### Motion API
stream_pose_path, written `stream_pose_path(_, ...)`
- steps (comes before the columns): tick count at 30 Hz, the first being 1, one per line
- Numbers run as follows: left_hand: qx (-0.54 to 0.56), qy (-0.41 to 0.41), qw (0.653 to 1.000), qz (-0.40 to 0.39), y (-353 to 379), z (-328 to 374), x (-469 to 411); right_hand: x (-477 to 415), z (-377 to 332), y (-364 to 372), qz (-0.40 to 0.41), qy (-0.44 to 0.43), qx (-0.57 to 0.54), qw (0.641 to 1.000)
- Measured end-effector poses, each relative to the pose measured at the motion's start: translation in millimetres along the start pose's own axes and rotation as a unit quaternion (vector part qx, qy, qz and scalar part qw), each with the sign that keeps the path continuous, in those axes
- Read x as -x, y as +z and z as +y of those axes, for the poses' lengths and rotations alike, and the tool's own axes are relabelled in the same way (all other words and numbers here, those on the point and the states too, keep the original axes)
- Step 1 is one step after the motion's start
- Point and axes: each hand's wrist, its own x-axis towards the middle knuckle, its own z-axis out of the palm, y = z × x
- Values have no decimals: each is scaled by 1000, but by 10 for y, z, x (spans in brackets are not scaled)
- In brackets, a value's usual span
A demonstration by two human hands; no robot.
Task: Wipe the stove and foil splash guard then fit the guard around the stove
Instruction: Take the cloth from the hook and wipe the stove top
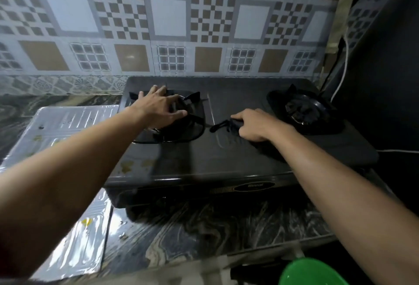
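Observation:
A black two-burner gas stove (226, 155) sits on the dark marbled counter against the tiled wall. My left hand (158, 108) reaches over the left burner's pot support (192, 97), fingers spread and resting on it. My right hand (256, 126) is closed on a dark cloth (224, 125) pressed on the stove top between the two burners. The silver foil splash guard (68, 126) lies flat on the counter to the left of the stove, with yellowish stains on it. Yellow-brown spots mark the stove's front left corner (133, 165).
The right burner (306, 109) stands uncovered near a dark wall on the right. A white cable (342, 76) runs down behind the stove's right side. A green plastic bowl (310, 273) is at the bottom right edge. Marbled counter (204, 228) lies in front of the stove.

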Motion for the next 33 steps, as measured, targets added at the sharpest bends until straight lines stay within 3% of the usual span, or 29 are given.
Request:
stream_pose_path(3, -5, -3, 1000, -24, 78, -152, 67, 102, 14, 371, 92, -35, 31, 995)
stream_pose_path(11, -13, 47, 997, -57, 173, -374, 80, 346, -511, 934, 189, -1, -22, 982)
stream_pose_path(16, -51, 65, 995, -46, 197, -515, 106, 538, -979, 1089, 173, 4, -35, 984)
stream_pose_path(20, -18, 66, 996, -58, 177, -525, 121, 692, -1297, 1286, 219, -10, 8, 976)
stream_pose_path(33, 14, 49, 991, -122, 129, -554, 44, 603, -2505, 1688, 268, -139, 25, 953)
